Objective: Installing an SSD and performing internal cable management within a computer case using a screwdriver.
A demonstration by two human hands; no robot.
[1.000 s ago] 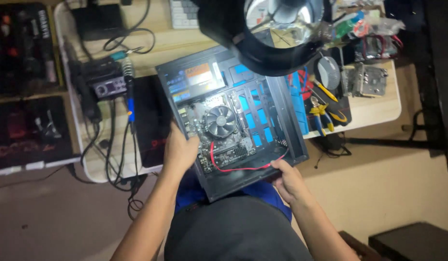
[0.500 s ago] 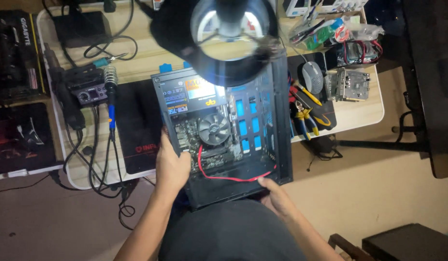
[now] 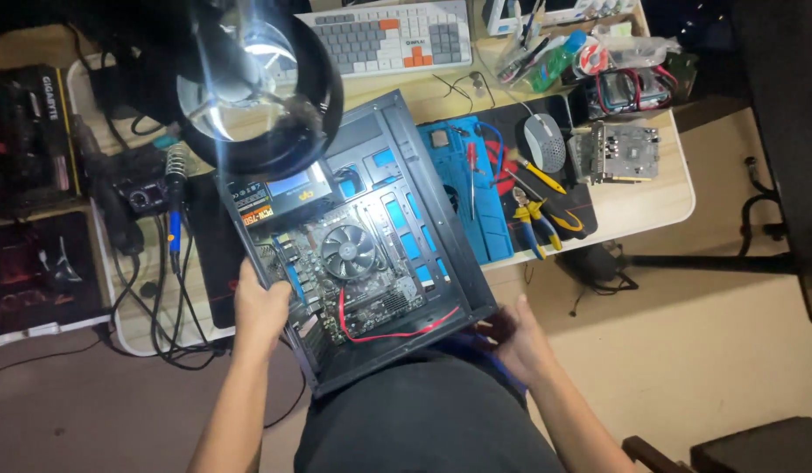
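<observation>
An open black computer case [image 3: 423, 184] lies tilted over the desk's front edge and my lap. Inside it sit a motherboard with a round cooler fan [image 3: 348, 251] and a red cable [image 3: 397, 333]. My left hand [image 3: 261, 308] grips the case's left wall near the front corner. At the front right corner my right hand [image 3: 515, 337] holds the case from underneath. A power supply with an orange-and-blue label [image 3: 283, 197] fills the case's far left corner.
A round magnifier lamp [image 3: 257, 88] hangs over the case's far end. A soldering iron [image 3: 174, 201] and cables lie left. On the right are a blue mat [image 3: 476, 193], pliers [image 3: 537, 219], a mouse [image 3: 543, 140], a circuit card [image 3: 616, 153], and a keyboard [image 3: 388, 35] behind.
The case has swung and slid toward me, its near end now over my lap. Both hands kept their grip, and the view shifted so more of the desk shows.
</observation>
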